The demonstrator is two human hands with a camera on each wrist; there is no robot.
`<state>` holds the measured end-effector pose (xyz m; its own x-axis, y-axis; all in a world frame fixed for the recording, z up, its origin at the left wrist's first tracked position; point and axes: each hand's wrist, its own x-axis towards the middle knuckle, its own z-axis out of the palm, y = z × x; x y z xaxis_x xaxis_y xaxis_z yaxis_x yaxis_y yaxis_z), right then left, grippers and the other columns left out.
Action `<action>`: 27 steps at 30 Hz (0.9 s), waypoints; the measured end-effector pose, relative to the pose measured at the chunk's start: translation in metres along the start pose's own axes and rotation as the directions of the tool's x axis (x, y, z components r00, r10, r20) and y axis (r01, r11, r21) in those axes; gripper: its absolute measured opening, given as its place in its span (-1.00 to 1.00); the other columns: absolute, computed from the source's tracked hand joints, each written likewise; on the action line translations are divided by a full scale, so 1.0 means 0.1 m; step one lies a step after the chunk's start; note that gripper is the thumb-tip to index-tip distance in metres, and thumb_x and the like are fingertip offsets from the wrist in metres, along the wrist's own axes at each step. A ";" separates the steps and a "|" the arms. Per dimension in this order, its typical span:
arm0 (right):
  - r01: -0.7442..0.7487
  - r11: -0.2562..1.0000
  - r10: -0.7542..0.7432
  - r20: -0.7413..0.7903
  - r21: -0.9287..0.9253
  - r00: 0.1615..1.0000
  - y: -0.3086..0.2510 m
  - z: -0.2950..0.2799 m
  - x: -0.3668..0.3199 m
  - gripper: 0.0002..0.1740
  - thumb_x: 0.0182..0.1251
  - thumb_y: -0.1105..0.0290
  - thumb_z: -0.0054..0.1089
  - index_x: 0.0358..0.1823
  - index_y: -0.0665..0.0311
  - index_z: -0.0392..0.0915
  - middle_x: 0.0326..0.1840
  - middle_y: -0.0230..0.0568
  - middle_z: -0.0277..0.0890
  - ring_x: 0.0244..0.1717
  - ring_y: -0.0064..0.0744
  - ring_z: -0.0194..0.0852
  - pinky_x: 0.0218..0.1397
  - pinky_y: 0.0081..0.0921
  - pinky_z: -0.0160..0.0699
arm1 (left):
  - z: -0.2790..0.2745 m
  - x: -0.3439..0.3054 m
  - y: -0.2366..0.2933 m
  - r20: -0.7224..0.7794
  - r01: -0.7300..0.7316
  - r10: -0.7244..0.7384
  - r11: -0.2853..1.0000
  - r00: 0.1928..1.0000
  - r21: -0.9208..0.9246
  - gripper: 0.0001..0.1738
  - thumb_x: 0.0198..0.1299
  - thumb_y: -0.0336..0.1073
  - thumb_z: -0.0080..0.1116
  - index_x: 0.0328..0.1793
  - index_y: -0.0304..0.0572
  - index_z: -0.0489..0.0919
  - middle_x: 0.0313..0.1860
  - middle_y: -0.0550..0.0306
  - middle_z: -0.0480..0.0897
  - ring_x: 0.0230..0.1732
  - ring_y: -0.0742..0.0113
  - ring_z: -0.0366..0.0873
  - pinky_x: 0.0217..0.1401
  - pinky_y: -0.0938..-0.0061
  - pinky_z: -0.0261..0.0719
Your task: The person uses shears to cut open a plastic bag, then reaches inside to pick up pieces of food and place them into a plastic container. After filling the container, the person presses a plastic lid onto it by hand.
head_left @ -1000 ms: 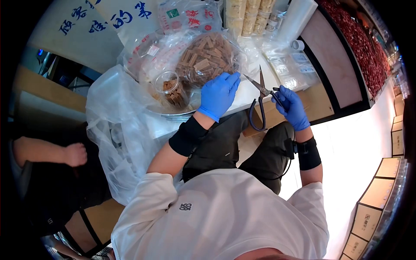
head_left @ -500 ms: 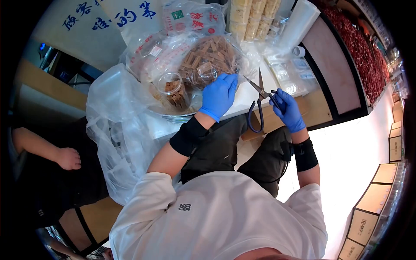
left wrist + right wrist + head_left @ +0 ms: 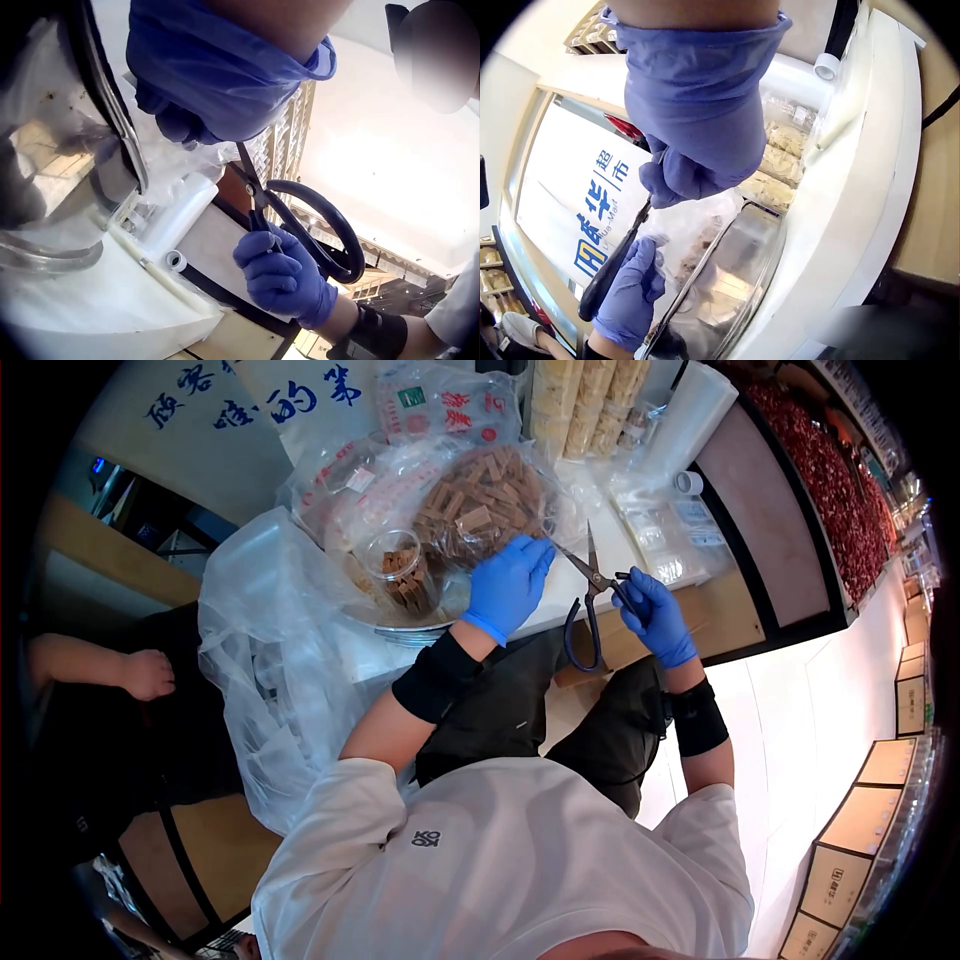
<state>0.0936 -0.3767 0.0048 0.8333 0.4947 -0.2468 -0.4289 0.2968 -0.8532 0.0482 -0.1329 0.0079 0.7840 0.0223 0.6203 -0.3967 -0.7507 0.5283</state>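
Both hands wear blue gloves. My left hand (image 3: 508,588) is at the near edge of a clear plastic bag (image 3: 480,500) full of brown stick-shaped pieces, its curled fingers pinching the plastic. My right hand (image 3: 655,618) grips one handle of dark scissors (image 3: 598,582). The blades are spread, their tips pointing towards the left fingertips; the other big loop handle hangs free. In the left wrist view the scissors (image 3: 255,193) reach up beside the left hand (image 3: 202,90). Left of the bag, a clear plastic jar (image 3: 400,575) of the same sticks stands on a round metal tray (image 3: 405,630).
A large translucent plastic bag (image 3: 270,680) hangs over the table's left front. Stacked packs (image 3: 580,410), a white plastic roll (image 3: 690,420) and flat clear bags (image 3: 665,535) lie at the back right. Another person's hand (image 3: 148,675) is at the left.
My right hand and the scissors have moved a little left, closer to the left hand. My left hand stays at the bag's edge. The other person's hand has shifted.
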 end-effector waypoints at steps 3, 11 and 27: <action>-0.008 1.000 0.008 -0.012 0.011 1.000 0.02 -0.01 0.02 -0.58 0.47 0.08 0.04 -0.53 0.12 0.28 -0.51 -0.19 0.46 -0.68 -0.61 0.17 -0.68 -0.73 0.06 | 0.00 0.00 -0.03 -0.060 0.022 -0.027 0.996 0.998 -0.086 -0.82 0.29 -0.31 0.13 -0.06 -0.19 0.60 -0.27 -0.02 0.58 -0.28 -0.06 0.59 -0.25 0.28 0.56; 0.010 1.000 -0.010 -0.008 -0.028 1.000 -0.03 0.06 -0.03 -0.63 0.47 0.10 0.06 -0.46 0.15 0.36 -0.48 -0.19 0.48 -0.68 -0.60 0.17 -0.66 -0.71 0.08 | 0.01 0.00 -0.02 -0.059 0.006 -0.009 0.999 0.998 -0.040 -0.84 0.26 -0.32 0.15 -0.10 -0.19 0.60 -0.28 0.00 0.57 -0.29 -0.06 0.58 -0.27 0.27 0.55; -0.005 0.997 0.000 0.067 0.077 0.998 0.06 0.16 0.15 -0.62 0.46 0.08 0.08 -0.44 0.18 0.39 -0.47 -0.19 0.51 -0.71 -0.61 0.14 -0.67 -0.73 0.06 | 0.03 -0.06 -0.02 0.020 -0.014 0.014 0.999 1.000 -0.029 -0.85 0.25 -0.30 0.17 -0.14 -0.19 0.61 -0.26 -0.01 0.59 -0.31 -0.07 0.59 -0.31 0.25 0.57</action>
<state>0.0977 -0.3543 0.0035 0.8083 0.5479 -0.2154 -0.4584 0.3562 -0.8142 0.0458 -0.1335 0.0011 0.7878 -0.0019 0.6159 -0.4209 -0.7317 0.5361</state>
